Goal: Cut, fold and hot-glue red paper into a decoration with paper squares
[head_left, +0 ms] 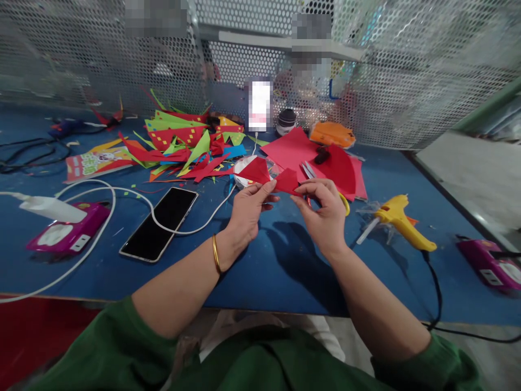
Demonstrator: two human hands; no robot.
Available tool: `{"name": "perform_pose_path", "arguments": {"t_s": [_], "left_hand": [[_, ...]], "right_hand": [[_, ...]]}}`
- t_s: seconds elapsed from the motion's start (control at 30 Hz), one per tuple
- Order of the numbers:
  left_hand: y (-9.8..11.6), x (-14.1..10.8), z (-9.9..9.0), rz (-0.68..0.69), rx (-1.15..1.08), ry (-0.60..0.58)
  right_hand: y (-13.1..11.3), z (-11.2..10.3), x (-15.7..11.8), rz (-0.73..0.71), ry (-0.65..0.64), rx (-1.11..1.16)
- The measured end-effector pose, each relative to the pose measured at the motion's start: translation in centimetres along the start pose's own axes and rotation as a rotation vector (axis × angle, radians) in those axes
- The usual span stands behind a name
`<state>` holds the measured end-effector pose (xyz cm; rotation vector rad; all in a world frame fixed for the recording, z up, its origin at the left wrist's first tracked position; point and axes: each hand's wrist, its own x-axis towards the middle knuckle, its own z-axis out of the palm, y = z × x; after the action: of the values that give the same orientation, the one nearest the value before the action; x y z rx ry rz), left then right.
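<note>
The folded red paper [287, 181] is held up over the near part of the desk [260, 271], spanning the gap between the two hands. At its left side the fingers of the left hand [254, 203] are closed on its edge, thumb along the top and the other fingertips curled beneath; a red pointed flap rises just behind that thumb. At its right side the fingers of the right hand [323, 209] pinch the other edge between thumb and forefinger, with almost no opening. The desk is blue, and a perforated metal screen [154, 70] stands along its far side. Beyond the left hand lies a heap of cut paper strips [183, 144] in red, green, blue and orange; red sheets [293, 149] lie beyond the right hand, with scissors [308, 170] near them, partly hidden by that hand. A round white container [244, 172] sits behind the left hand, holding something I cannot make out, and a dark-lidded jar [286, 120] stands near the screen beside a lit phone [259, 106]. A dark-screened phone [160, 224] lies left of the left forearm, crossed by a white cable [191, 233]. A yellow glue gun [407, 221] rests to the right.
</note>
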<state>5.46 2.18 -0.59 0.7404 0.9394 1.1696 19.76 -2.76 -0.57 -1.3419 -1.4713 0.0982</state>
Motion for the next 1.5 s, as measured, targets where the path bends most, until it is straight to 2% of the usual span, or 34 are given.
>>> {"name": "perform_pose_path", "arguments": {"t_s": [0.3, 0.47, 0.63, 0.73, 0.8, 0.9, 0.97, 1.07, 1.13, 1.2, 1.4, 1.5], "left_hand": [[0.0, -0.3, 0.0, -0.035, -0.046, -0.05], [-0.3, -0.3, -0.1, -0.12, 0.006, -0.105], [-0.2, -0.4, -0.1, -0.182, 0.04, -0.118], [0.0, -0.3, -0.1, -0.192, 0.021, -0.079], [0.2, -0.2, -0.1, -0.198, 0.008, -0.059], [0.5, -0.1, -0.1, -0.188, -0.014, -0.053], [0.7, -0.1, -0.2, -0.168, -0.021, -0.054], [0.8, -0.1, -0.3, -0.144, -0.003, -0.088], [0.8, -0.1, -0.3, -0.136, -0.002, -0.093], [0.7, 0.0, -0.3, -0.127, -0.009, -0.089], [0.5, 0.2, -0.4, -0.067, -0.049, -0.11], [0.4, 0.2, -0.5, -0.079, -0.048, -0.117]], "right_hand": [[0.5, 0.3, 0.0, 0.052, -0.041, 0.036], [0.4, 0.5, -0.3, -0.074, -0.045, -0.118], [0.2, 0.4, -0.4, -0.221, -0.155, -0.275], [-0.3, -1.5, -0.3, -0.232, -0.165, -0.32], [-0.5, -4.0, -0.3, -0.156, -0.106, -0.417], [-0.2, -8.8, -0.8, 0.021, -0.026, -0.8], [0.5, -11.9, -1.3, 0.16, -0.06, -1.087], [2.0, -14.9, -1.8, 0.305, -0.246, -1.301], [3.0, -15.7, -1.9, 0.352, -0.38, -1.309], [3.6, -15.9, -1.8, 0.375, -0.442, -1.306], [5.5, -16.5, -1.9, 0.403, -0.334, -1.324], [7.0, -17.1, -1.7, 0.402, -0.406, -1.347]]}}
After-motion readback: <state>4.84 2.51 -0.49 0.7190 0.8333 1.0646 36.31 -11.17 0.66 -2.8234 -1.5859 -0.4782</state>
